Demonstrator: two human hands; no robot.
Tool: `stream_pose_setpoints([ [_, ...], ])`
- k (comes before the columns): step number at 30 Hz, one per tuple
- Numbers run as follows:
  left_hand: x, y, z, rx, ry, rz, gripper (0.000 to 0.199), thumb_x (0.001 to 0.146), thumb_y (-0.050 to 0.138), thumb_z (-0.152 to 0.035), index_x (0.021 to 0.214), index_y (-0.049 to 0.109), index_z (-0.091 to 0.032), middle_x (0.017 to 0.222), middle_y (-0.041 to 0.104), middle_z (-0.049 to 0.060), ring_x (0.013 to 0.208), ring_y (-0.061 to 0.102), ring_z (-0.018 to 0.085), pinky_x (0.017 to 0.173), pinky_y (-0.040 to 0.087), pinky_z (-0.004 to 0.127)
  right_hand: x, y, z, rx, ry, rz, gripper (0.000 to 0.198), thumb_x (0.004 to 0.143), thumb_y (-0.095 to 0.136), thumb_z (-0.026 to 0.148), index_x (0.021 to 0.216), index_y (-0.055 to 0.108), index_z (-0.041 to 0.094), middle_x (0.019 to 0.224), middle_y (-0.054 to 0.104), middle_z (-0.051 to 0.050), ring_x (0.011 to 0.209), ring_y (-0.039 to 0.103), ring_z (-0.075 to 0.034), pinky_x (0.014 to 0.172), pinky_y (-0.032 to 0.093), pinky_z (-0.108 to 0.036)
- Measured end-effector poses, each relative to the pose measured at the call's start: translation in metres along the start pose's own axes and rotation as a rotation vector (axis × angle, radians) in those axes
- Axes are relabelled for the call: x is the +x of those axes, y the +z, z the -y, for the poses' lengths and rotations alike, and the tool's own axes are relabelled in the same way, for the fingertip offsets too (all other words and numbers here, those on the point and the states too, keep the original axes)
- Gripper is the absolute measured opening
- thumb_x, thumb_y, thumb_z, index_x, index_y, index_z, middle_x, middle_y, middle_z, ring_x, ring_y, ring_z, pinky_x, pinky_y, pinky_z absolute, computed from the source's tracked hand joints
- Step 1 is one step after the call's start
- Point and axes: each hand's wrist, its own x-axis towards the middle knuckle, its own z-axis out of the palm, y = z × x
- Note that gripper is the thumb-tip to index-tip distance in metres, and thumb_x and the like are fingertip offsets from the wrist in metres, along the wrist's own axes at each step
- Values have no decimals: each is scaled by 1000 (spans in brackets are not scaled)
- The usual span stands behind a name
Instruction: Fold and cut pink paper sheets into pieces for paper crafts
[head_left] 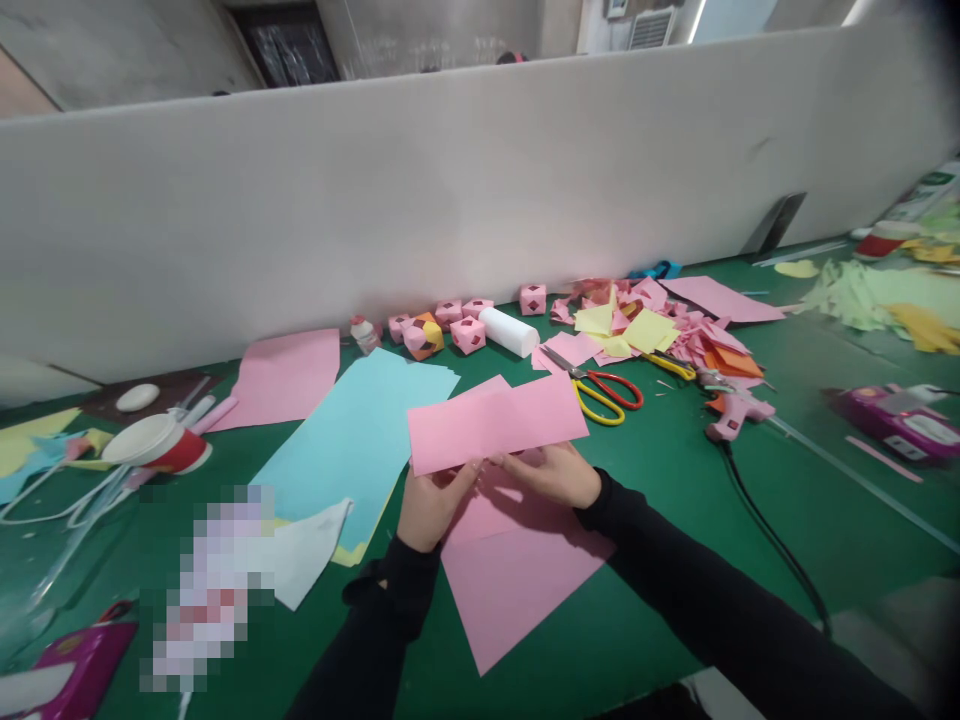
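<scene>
A folded strip of pink paper (495, 422) is raised above the table between my two hands. My left hand (435, 500) pinches its lower edge near the left part, thumb in front. My right hand (551, 472) grips the same edge further right, its fingers partly hidden behind the paper. Below my hands lies a larger pink sheet (517, 590) on the green table. To the right of the strip rest scissors (600, 390) with a red and a yellow handle.
Blue sheets (337, 440) lie to the left, another pink sheet (289, 375) behind them. Folded pink paper cubes (469, 335) and a white roll (510, 332) stand near the white partition (450, 200). Paper scraps (637, 325), a pink glue gun (739, 408) and its cord occupy the right. A paper cup (169, 445) lies left.
</scene>
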Motion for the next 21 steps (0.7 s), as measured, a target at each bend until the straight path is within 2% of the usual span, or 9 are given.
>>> stream_pose_setpoints([
  [4, -2, 1, 1, 151, 66, -57, 22, 69, 72, -35, 81, 72, -18, 81, 74, 8, 78, 69, 25, 70, 55, 34, -1, 8, -16, -16, -60, 16, 21, 83, 59, 39, 93, 73, 27, 94, 74, -5, 89, 68, -23, 86, 51, -35],
  [6, -2, 1, 1, 141, 53, -57, 22, 70, 71, -35, 81, 72, -16, 81, 74, 8, 76, 70, 25, 70, 55, 34, -1, 11, -27, -4, -124, 56, 22, 80, 61, 38, 96, 73, 27, 96, 74, -6, 93, 67, -25, 92, 50, -38],
  [9, -1, -1, 1, 125, -14, -28, 23, 71, 71, -38, 76, 73, -15, 71, 73, 8, 66, 69, 24, 63, 53, 31, 1, 12, -36, 22, -170, 67, 27, 83, 56, 40, 100, 73, 28, 104, 72, -5, 99, 65, -27, 97, 47, -44],
  [12, 1, -4, 2, 175, -58, -16, 27, 72, 69, -42, 70, 72, -15, 65, 72, 7, 63, 69, 23, 59, 51, 30, 3, 10, -35, 81, -107, 41, 30, 88, 49, 45, 97, 72, 29, 98, 73, -3, 96, 67, -26, 97, 48, -45],
  [16, 4, -8, 6, 187, -74, -20, 32, 72, 68, -47, 64, 70, -16, 60, 70, 6, 59, 67, 22, 55, 49, 28, 3, 5, -33, 118, -22, -25, 31, 87, 50, 49, 86, 72, 28, 84, 73, -3, 87, 67, -24, 95, 49, -43],
  [21, 8, -13, 11, 188, -50, -10, 28, 73, 67, -45, 69, 69, -17, 60, 70, 3, 59, 67, 20, 57, 49, 27, 4, -1, -36, 156, 16, -39, 28, 86, 54, 47, 84, 73, 26, 85, 73, -5, 89, 67, -25, 96, 48, -44],
])
